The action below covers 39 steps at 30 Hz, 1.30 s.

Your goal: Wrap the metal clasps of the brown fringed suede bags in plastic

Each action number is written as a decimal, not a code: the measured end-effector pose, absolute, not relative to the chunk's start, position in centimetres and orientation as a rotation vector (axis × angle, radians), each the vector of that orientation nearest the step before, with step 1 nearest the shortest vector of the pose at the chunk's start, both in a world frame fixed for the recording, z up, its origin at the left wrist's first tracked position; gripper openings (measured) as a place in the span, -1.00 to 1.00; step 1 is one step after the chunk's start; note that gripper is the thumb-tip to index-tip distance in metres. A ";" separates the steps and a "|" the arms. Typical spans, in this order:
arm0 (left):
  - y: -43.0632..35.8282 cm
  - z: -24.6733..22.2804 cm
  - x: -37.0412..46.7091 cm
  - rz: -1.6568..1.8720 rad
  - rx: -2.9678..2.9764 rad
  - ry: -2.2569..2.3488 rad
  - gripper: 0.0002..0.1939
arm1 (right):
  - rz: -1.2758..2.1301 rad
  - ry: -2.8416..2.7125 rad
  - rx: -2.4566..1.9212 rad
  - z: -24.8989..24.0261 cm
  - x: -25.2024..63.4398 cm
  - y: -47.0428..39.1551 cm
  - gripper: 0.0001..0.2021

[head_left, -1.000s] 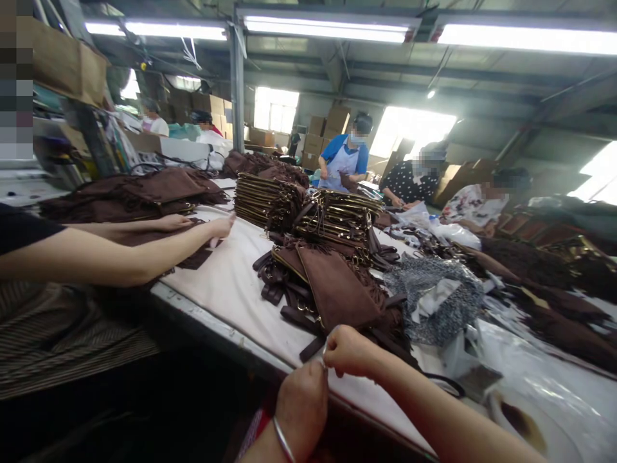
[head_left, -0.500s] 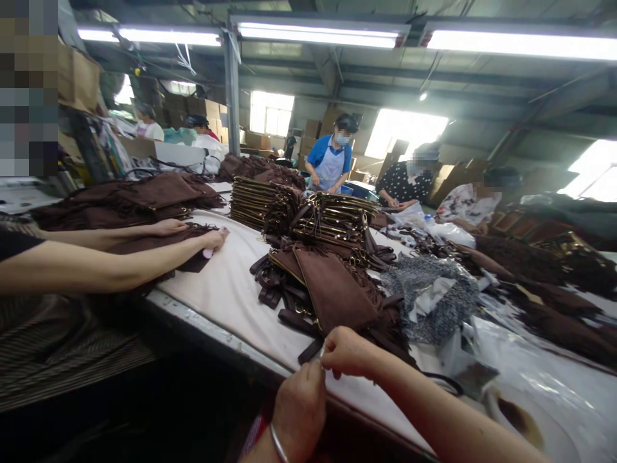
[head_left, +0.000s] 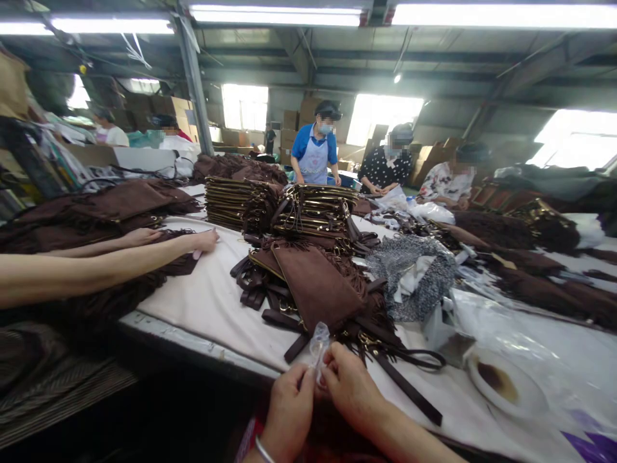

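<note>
My left hand (head_left: pixel 292 400), with a silver bangle at the wrist, pinches a small clear plastic bag (head_left: pixel 319 342) at the table's front edge. On the same bag, from the right side, the fingers of my right hand (head_left: pixel 348 381) are closed. The bag stands up crumpled between them, and what it contains, if anything, is too unclear to tell. Just beyond my hands lies a brown fringed pouch (head_left: pixel 321 286) with a gold zip, on top of others with dark wrist straps (head_left: pixel 409 386) hanging out toward me.
Stacks of brown pouches (head_left: pixel 236 204) stand behind. At left, a co-worker's arms (head_left: pixel 120 263) reach over brown fringed pieces. To the right are a grey speckled cloth (head_left: pixel 412 270), a roll of tape (head_left: pixel 506 382) and clear plastic sheeting (head_left: pixel 544 347). Several people work across the table.
The clear bag now stands up above my fingers, where before only a bit of white showed. My right hand has come lower, beside the left. The view has shifted to the right.
</note>
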<state>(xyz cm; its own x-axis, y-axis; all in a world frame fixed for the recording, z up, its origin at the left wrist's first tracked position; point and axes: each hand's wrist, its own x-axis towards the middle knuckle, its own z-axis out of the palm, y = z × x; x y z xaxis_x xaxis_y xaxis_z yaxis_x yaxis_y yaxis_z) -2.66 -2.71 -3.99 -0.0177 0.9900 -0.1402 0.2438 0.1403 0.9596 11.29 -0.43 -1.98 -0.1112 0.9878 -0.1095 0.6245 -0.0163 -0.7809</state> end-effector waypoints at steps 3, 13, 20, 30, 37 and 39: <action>-2.8 -4.7 -2.1 0.962 1.019 1.338 -0.61 | 1.111 -1.645 -1.674 -2.6 11.3 -0.2 -0.90; -2.5 -4.9 -2.5 0.728 0.344 0.946 -0.63 | 1.306 -1.362 -1.636 -3.8 10.9 0.4 -0.81; -2.9 -5.8 -1.9 0.680 0.266 0.897 -0.54 | 1.433 -1.284 -1.581 -3.9 10.1 0.5 -0.84; -3.7 -4.3 0.5 0.902 0.900 1.250 -0.39 | 1.627 -1.206 -1.470 -2.9 12.7 -1.6 -0.59; -4.0 -3.8 -1.1 0.861 1.238 1.236 -0.39 | 1.820 -0.690 -1.185 -3.0 13.1 -2.0 -0.57; -3.6 -4.1 -1.5 0.865 0.975 1.219 -0.41 | 1.877 -0.573 -1.113 -2.9 13.4 -2.1 -0.57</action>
<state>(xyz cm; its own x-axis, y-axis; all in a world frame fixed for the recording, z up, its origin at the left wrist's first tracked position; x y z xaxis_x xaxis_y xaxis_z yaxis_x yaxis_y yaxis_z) -1.51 -3.60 -4.12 0.1495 0.9259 -0.3470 -0.0213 0.3539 0.9351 13.39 -2.06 -2.85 -0.2350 0.8488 -0.4737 -0.4398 -0.5275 -0.7269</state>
